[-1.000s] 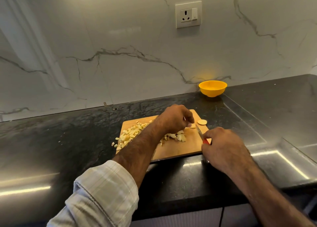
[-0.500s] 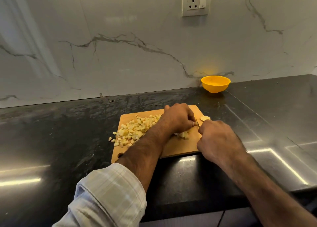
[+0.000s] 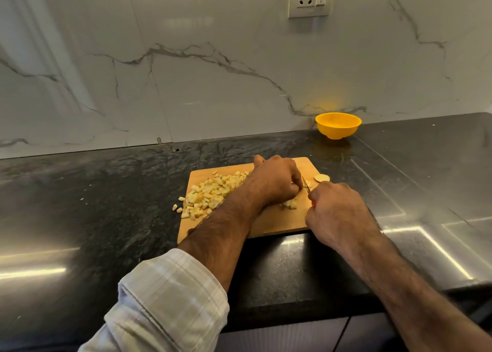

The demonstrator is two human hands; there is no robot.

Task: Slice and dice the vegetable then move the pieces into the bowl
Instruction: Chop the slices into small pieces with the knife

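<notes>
On the cutting board (image 3: 269,225), the last vegetable slices (image 3: 306,184) sit pinched under the left hand (image 3: 275,181), curled fingers hiding them, while the right hand (image 3: 338,213), gripping a mostly hidden knife (image 3: 306,185), has closed in from a second ago, so dicing continues and the bowl (image 3: 338,125) waits.

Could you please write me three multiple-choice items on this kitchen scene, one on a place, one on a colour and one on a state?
1. Where does the bowl stand?
A. on the cutting board
B. on the counter by the wall
C. in the left hand

2. What colour is the bowl?
A. yellow
B. blue
C. white

3. What is the right hand doing?
A. resting flat and open
B. gripping the knife
C. lifting the bowl

Answers:
1 B, it sits on the counter behind the cutting board.
2 A, it is plainly yellow.
3 B, its fingers curl round the handle.
</notes>
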